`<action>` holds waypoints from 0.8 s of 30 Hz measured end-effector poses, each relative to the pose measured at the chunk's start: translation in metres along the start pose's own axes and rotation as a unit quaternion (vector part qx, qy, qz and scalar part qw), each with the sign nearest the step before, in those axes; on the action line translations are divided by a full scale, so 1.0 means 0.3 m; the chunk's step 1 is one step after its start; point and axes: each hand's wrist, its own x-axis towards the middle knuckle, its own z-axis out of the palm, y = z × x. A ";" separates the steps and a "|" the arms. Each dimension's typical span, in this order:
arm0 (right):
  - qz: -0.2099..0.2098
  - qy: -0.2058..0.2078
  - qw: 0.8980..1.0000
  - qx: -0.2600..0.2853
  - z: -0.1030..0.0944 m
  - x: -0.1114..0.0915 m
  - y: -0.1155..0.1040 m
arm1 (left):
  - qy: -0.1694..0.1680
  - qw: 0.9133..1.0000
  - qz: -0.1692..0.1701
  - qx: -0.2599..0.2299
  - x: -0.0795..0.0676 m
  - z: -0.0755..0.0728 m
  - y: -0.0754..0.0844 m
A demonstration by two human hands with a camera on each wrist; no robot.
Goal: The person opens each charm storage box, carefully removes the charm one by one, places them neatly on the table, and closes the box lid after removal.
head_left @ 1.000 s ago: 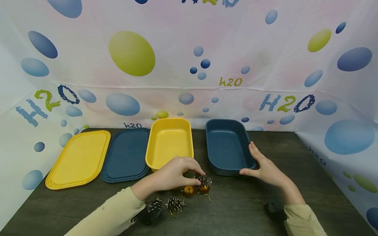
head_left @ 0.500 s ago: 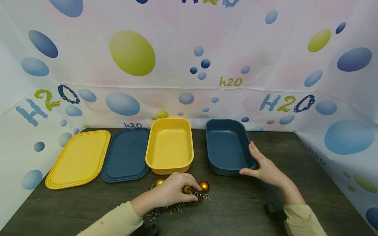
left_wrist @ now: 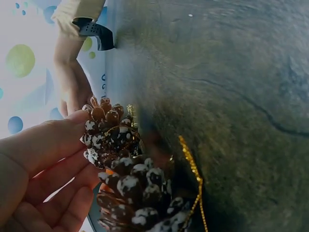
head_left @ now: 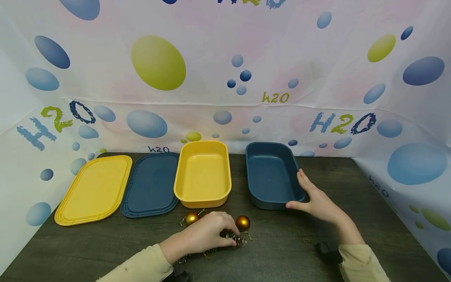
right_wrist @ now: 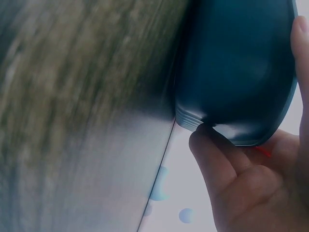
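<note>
My left hand [head_left: 208, 234] pinches a snow-tipped pine cone [head_left: 240, 240] low over the table. In the left wrist view the thumb lies against that pine cone [left_wrist: 110, 133], and a second pine cone [left_wrist: 140, 195] sits close in front. A gold bauble [head_left: 243, 223] lies just beyond the fingers; another gold bauble [head_left: 192, 217] shows behind the hand. The hand hides part of the group. My right hand [head_left: 318, 201] rests at the near right corner of the blue container [head_left: 273, 176], its thumb and fingers spread along the outside walls.
A yellow container [head_left: 202, 176] stands left of the blue one. Farther left lie a blue lid [head_left: 151, 186] and a yellow lid [head_left: 95, 190] on the dark table [head_left: 282, 246]. A printed cloth [head_left: 246, 125] closes off the back and sides.
My left hand has brought the pine cone down and toward me, from in front of the right bauble to the table's near side. My right hand and the containers stay put.
</note>
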 end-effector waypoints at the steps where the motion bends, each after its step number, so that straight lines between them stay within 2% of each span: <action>1: 0.000 0.000 1.000 0.000 0.000 0.000 0.001 | 0.000 1.000 0.000 0.001 0.000 0.002 -0.001; 12: 0.001 0.000 1.000 -0.003 0.000 0.001 0.006 | -0.003 1.000 0.007 0.025 0.011 0.017 -0.006; 24: 0.000 0.000 1.000 -0.001 -0.001 -0.001 0.002 | 0.007 1.000 0.009 0.026 0.013 0.022 0.000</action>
